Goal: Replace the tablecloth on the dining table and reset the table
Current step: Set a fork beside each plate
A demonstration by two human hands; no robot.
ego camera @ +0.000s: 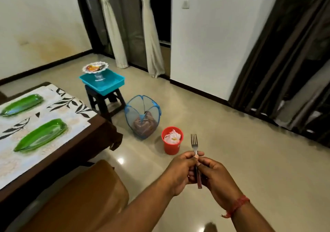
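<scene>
A fork (pixel 195 147) with a dark red handle stands upright between my two hands, over the floor to the right of the table. My left hand (pixel 180 171) and my right hand (pixel 215 176) both grip its handle. The dark wooden dining table (pixel 100 130) at the left carries a white tablecloth (pixel 59 113) with black leaf prints. Two long green leaf-shaped plates lie on the cloth, one (pixel 42 135) nearer and one (pixel 22 104) farther.
A brown padded chair (pixel 80 196) stands at the table's near side. On the floor are a red bucket (pixel 171 140) with white waste and a blue mesh basket (pixel 142 116) holding dark cloth. A dark stool (pixel 105 101) bears a teal tray (pixel 102 79) and a glass stand (pixel 95 68).
</scene>
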